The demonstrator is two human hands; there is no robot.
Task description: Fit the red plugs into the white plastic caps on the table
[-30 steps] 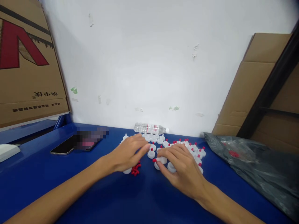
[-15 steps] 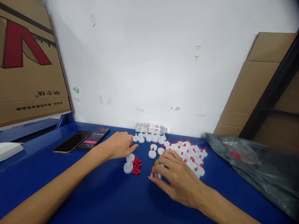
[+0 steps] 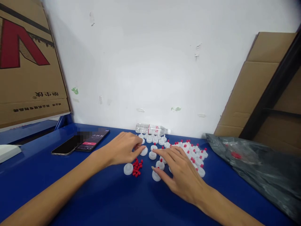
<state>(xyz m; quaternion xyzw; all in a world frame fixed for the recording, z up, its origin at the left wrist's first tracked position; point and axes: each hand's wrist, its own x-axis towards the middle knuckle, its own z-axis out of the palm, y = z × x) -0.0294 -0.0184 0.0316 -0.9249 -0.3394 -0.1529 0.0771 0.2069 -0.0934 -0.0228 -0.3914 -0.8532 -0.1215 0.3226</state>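
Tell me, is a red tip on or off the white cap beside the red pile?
Off: the white cap left of the red pile shows only white on top.

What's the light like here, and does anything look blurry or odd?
Head view: the white wall is brighter mid-picture than at the top right corner; head view: soft shadow on the blue table near the right hand; head view: blocky pixels hide part of the phones.
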